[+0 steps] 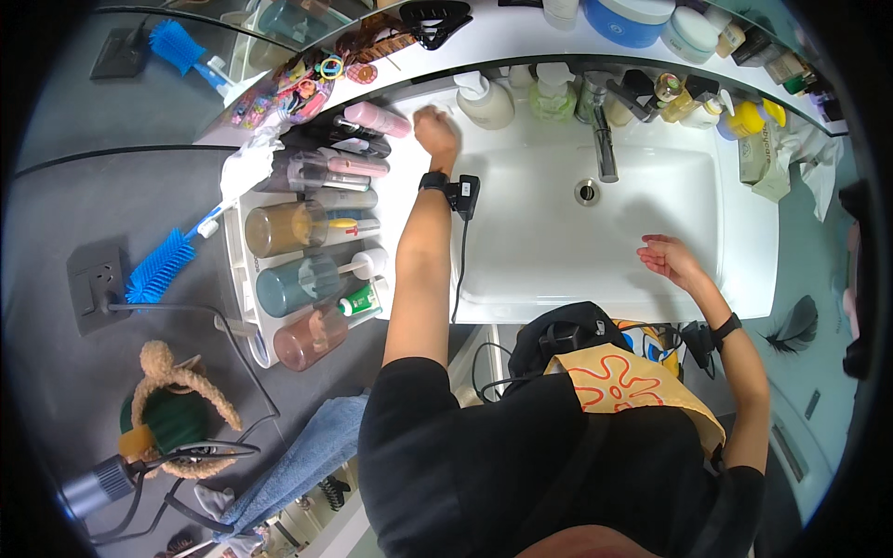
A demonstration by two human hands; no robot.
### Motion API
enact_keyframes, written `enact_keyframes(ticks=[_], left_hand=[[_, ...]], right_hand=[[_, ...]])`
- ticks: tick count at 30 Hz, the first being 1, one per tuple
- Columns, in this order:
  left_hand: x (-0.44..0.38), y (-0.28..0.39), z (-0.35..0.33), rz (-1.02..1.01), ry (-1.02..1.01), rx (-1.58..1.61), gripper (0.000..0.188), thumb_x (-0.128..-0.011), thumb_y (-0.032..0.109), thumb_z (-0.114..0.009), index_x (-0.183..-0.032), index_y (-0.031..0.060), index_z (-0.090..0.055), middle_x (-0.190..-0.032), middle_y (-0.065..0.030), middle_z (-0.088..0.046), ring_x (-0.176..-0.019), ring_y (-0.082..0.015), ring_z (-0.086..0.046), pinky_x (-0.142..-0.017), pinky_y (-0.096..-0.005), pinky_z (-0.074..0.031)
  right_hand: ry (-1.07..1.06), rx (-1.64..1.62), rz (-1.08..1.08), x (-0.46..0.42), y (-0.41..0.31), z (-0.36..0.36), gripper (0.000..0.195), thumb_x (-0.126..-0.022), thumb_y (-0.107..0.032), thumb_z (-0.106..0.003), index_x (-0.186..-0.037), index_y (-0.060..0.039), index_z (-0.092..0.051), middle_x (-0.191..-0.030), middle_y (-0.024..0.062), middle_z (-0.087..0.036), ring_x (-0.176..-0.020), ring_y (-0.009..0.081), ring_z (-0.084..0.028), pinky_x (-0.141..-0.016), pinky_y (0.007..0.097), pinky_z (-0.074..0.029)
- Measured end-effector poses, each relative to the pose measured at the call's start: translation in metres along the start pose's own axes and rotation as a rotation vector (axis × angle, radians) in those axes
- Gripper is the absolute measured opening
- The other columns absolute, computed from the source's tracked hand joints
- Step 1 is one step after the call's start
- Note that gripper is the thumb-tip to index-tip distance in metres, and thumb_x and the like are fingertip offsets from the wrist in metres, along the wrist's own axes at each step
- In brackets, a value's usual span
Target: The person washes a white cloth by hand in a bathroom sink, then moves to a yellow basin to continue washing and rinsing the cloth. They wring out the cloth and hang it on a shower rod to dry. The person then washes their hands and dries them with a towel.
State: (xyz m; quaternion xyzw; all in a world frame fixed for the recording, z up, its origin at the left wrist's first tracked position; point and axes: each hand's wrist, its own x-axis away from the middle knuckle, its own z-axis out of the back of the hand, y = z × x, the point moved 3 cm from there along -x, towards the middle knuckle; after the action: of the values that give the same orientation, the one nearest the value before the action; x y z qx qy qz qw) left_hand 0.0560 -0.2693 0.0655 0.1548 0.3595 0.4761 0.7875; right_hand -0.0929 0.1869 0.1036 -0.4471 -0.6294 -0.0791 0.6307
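Observation:
My left hand (434,131) reaches to the back left corner of the white sink, its fingers curled and partly hidden. It lies between a pink bottle (377,119) on the left and a white pump bottle (484,102) on the right. I cannot tell whether it holds anything. Over the right part of the washbasin (530,258), my right hand (668,259) hovers with bent fingers and nothing in it. The chrome faucet (604,143) points down above the drain (587,192). No water is seen running. Both wrists wear a black band with a small device.
A white rack (244,307) with tinted cups (296,284) and tubes stands left of the basin. Bottles, including a green soap pump (553,94), line the back. Above runs a shelf (513,35) with jars and hair ties. A blue brush (162,267) hangs beside a wall socket (98,286).

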Motion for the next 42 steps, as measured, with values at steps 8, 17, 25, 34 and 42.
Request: enact_keyframes(ticks=[8, 17, 25, 34, 42], left_hand=[[0.023, -0.012, 0.006, -0.271, -0.135, -0.154, 0.012, -0.070, 0.002, -0.052, -0.077, 0.0015, -0.061, -0.080, -0.0157, -0.060, -0.075, -0.0306, -0.059, -0.068, -0.0372, -0.048], [0.024, 0.002, 0.032, 0.059, -0.201, 0.050, 0.014, -0.069, 0.008, -0.058, -0.081, 0.0032, -0.065, -0.081, -0.0206, -0.061, -0.069, -0.0330, -0.060, -0.064, -0.0368, -0.048], [-0.021, 0.022, 0.019, 0.154, 0.353, -0.096, 0.020, -0.075, 0.004, -0.056, -0.090, -0.0061, -0.048, -0.080, -0.0234, -0.053, -0.064, -0.0388, -0.056, -0.058, -0.0429, -0.045], [-0.038, -0.017, -0.018, 0.201, 0.058, -0.135, 0.009, -0.075, 0.001, -0.048, -0.073, -0.0045, -0.055, -0.082, -0.0223, -0.052, -0.065, -0.0335, -0.055, -0.058, -0.0380, -0.046], [-0.009, 0.030, -0.012, -0.021, -0.045, 0.013, 0.021, -0.074, 0.002, -0.048, -0.091, -0.0015, -0.061, -0.087, -0.0220, -0.051, -0.072, -0.0362, -0.056, -0.065, -0.0415, -0.047]], right_hand=[[-0.013, 0.026, -0.031, -0.005, 0.000, -0.009, 0.031, -0.085, -0.015, -0.049, -0.113, -0.0014, -0.046, -0.095, 0.0089, -0.059, -0.080, 0.0122, -0.057, -0.072, 0.0230, -0.047], [0.025, 0.029, -0.043, -0.005, 0.006, 0.000, 0.030, -0.085, -0.016, -0.050, -0.111, -0.0023, -0.049, -0.094, 0.0085, -0.059, -0.080, 0.0129, -0.057, -0.072, 0.0233, -0.047], [0.061, 0.047, -0.026, 0.002, -0.008, -0.003, 0.028, -0.085, -0.015, -0.049, -0.110, -0.0016, -0.050, -0.090, 0.0080, -0.060, -0.078, 0.0124, -0.057, -0.070, 0.0228, -0.048], [0.077, 0.051, -0.054, 0.005, -0.003, 0.006, 0.028, -0.085, -0.015, -0.049, -0.109, -0.0007, -0.050, -0.090, 0.0079, -0.060, -0.077, 0.0122, -0.057, -0.069, 0.0226, -0.048], [0.041, 0.075, -0.042, -0.001, -0.012, 0.002, 0.028, -0.086, -0.015, -0.049, -0.110, -0.0007, -0.050, -0.091, 0.0078, -0.060, -0.078, 0.0122, -0.057, -0.072, 0.0230, -0.048]])
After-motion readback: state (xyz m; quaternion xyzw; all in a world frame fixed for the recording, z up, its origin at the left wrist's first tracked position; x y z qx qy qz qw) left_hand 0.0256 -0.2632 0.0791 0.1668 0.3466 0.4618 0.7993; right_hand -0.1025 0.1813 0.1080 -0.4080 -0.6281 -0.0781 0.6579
